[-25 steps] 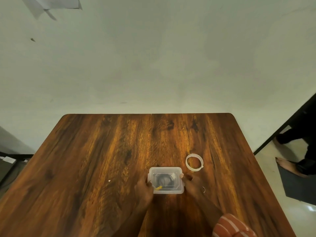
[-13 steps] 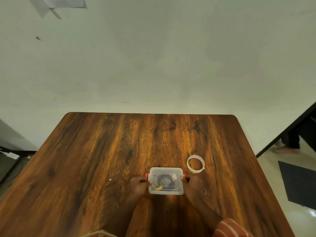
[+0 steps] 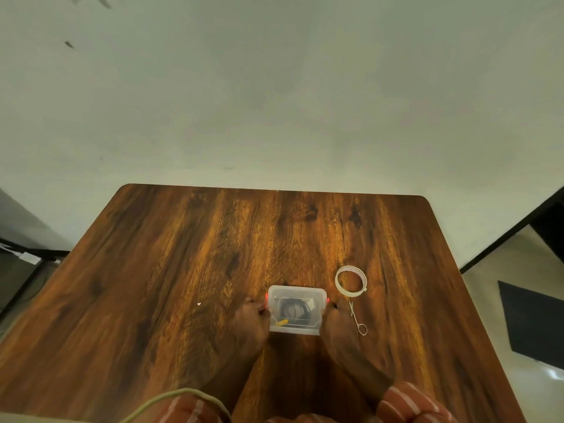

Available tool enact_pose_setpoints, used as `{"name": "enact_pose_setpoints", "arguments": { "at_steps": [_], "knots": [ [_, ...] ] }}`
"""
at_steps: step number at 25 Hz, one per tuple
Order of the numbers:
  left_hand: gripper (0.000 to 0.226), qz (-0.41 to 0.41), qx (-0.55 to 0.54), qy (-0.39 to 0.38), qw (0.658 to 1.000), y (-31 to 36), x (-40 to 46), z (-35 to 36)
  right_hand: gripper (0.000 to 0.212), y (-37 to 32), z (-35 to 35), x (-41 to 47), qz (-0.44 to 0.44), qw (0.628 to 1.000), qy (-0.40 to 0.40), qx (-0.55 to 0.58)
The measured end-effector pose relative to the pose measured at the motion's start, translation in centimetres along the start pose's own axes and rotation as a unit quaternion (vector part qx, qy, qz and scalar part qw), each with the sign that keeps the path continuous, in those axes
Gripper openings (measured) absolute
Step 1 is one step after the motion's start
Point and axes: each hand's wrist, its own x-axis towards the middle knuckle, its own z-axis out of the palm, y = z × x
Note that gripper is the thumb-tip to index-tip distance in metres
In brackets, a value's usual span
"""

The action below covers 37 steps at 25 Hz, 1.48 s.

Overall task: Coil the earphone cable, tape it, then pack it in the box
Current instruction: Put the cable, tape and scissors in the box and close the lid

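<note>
A small clear plastic box [image 3: 295, 309] with its lid on rests near the front of the wooden table [image 3: 183, 270]. Through the lid I see the dark coiled earphone cable [image 3: 293, 310] and a yellow bit at the box's front left. My left hand [image 3: 250, 323] presses against the box's left side at a red latch. At the right side my right hand [image 3: 337, 323] holds the other red latch. A roll of pale tape [image 3: 351, 279] lies flat just beyond and right of the box.
Small scissors [image 3: 357, 319] lie right of my right hand. A tiny white scrap [image 3: 199, 304] sits left of the box. A dark mat [image 3: 531, 325] lies on the floor off the table's right edge. The wall rises behind the table's far edge.
Both hands have slid from the box's front corners out to its sides, and the red latches now show. The scissors are uncovered. The person's feet at the right have left the view.
</note>
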Motion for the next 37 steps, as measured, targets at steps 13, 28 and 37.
{"name": "enact_pose_setpoints", "arguments": {
  "at_steps": [13, 28, 37],
  "knots": [
    [0.027, 0.006, -0.158, 0.021, 0.987, -0.3, -0.6, -1.5, 0.041, -3.4, -4.0, 1.6, -0.112, 0.838, 0.195, -0.498],
    [0.025, -0.068, -0.279, 0.000, 0.958, 0.5, -0.8, -1.4, 0.036, 0.9, 5.8, -1.9, -0.429, 0.727, 0.083, -0.530],
    [0.028, -0.048, -0.234, 0.009, 0.971, 1.1, 0.0, -1.0, 0.076, 1.7, -2.2, -3.7, -0.093, 0.809, 0.256, -0.520]
  ]
}}
